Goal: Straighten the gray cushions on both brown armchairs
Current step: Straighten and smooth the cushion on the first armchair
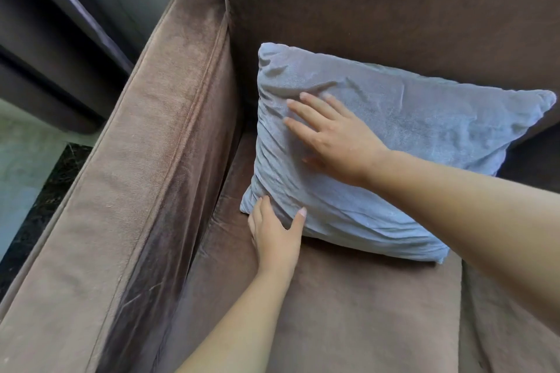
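Observation:
A gray square cushion (pixel 409 136) leans against the backrest of a brown velvet armchair (pixel 348 312), tilted with its lower left corner on the seat. My right hand (pixel 336 142) lies flat on the cushion's face with fingers spread. At the cushion's lower left corner, my left hand (pixel 275 236) cups the edge, thumb on the front and fingers behind. The fabric is wrinkled around both hands. Only one armchair is in view.
The chair's wide left armrest (pixel 136 175) runs along the left side. Beyond it hang dark curtains (pixel 60 24) over a pale floor (pixel 21 160) with a dark border strip. The seat in front of the cushion is bare.

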The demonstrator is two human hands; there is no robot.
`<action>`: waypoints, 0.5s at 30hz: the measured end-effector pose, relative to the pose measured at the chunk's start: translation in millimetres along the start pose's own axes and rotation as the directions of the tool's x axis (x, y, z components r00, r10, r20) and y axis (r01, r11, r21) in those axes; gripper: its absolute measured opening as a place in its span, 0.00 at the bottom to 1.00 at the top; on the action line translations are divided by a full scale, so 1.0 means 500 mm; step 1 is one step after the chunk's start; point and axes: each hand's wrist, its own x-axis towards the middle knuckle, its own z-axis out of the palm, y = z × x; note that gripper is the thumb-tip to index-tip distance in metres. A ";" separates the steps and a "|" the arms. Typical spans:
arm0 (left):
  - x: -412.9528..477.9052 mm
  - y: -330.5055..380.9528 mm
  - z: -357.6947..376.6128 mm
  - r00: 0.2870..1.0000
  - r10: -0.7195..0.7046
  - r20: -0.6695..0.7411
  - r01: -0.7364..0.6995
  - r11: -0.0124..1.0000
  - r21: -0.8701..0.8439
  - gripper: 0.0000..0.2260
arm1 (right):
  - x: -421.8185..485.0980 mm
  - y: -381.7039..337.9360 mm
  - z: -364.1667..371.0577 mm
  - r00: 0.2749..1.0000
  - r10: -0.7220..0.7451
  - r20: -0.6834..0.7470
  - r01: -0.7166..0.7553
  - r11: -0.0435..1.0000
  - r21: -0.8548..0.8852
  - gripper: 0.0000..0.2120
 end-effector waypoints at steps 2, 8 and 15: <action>0.003 0.004 -0.001 0.996 0.073 -0.057 -0.075 0.997 -0.031 0.42 | 0.011 -0.004 -0.007 0.998 -0.015 -0.064 0.016 1.000 0.007 0.34; 0.041 0.001 0.023 0.980 -0.076 0.186 0.107 0.980 -0.166 0.49 | 0.045 0.049 -0.003 0.999 0.038 0.036 -0.038 0.999 -0.021 0.43; 0.059 -0.009 -0.020 0.947 -0.145 0.286 0.200 0.964 -0.174 0.43 | 0.026 0.063 -0.003 0.993 0.114 0.009 -0.115 0.991 0.066 0.40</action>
